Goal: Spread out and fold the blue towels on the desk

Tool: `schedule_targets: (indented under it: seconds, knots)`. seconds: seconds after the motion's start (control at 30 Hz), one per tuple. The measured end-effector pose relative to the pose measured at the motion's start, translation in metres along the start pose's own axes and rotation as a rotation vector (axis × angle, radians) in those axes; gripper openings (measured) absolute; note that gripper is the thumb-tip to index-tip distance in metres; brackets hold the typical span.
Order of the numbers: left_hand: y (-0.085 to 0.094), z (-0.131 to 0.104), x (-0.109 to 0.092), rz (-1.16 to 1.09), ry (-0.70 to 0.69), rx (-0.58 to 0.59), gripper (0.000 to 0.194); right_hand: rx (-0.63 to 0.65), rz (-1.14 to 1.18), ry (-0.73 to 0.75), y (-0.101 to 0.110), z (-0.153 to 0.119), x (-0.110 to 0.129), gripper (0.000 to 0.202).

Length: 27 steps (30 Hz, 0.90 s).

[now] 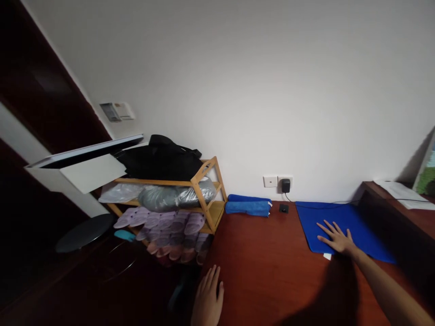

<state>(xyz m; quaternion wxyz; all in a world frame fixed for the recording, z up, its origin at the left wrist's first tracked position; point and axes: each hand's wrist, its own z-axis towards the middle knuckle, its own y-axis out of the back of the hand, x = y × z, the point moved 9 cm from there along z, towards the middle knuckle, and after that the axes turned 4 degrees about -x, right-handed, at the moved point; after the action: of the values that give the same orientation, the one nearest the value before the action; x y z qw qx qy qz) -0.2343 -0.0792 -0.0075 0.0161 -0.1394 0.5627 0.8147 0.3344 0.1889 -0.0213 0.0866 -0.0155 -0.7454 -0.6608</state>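
A blue cloth (356,231) lies spread on the reddish-brown desk (258,271), near its back right, with a small white tag at its front edge. My right hand (336,237) rests on this cloth, palm down and fingers spread, holding nothing. At the desk's left edge is my left hand (208,296), its fingers stretched out and nothing in it. Two rolled or folded blue cloths (248,207) lie against the wall at the back left of the desk.
A wooden rack (212,210) left of the desk holds a black bag (163,160), plastic-wrapped items and several slippers (170,222). A round stool (84,232) stands further left. A black plug (286,184) with a cable sits in the wall socket. A raised ledge borders the right.
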Motion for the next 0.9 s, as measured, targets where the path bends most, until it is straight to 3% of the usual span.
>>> schedule_targets:
  seconds: [0.1,0.17,0.23,0.37,0.43,0.5,0.63,0.77,0.9]
  knots:
    - [0.004,-0.002,-0.003,0.011,0.016,-0.001,0.053,0.051,0.036,0.001,0.007,0.008,-0.001,0.069]
    - [0.006,-0.003,-0.006,0.018,0.012,-0.003,0.054,-0.026,0.027,0.044,0.024,0.009,0.023,0.064]
    - [0.009,-0.003,-0.009,0.018,0.007,-0.009,0.054,-0.119,0.031,0.185,0.040,0.004,0.076,0.057]
    - [0.017,-0.003,-0.015,0.014,0.004,-0.034,0.052,-0.094,0.145,0.559,0.037,-0.015,0.227,0.053]
    - [0.019,-0.004,-0.017,0.022,0.000,-0.043,0.052,-0.092,0.148,0.572,0.027,-0.009,0.284,0.051]
    - [0.020,-0.004,-0.017,0.032,-0.003,-0.051,0.052,-0.106,0.146,0.524,0.016,0.003,0.322,0.052]
    - [0.017,-0.005,-0.014,0.039,-0.010,-0.072,0.052,-0.119,0.127,0.384,-0.006,0.015,0.349,0.055]
    - [0.013,-0.005,-0.011,0.051,-0.025,-0.086,0.052,-0.128,0.096,0.357,-0.015,0.003,0.344,0.060]
    - [0.007,-0.005,-0.006,0.071,-0.018,-0.101,0.053,-0.134,0.075,0.334,-0.011,0.004,0.329,0.061]
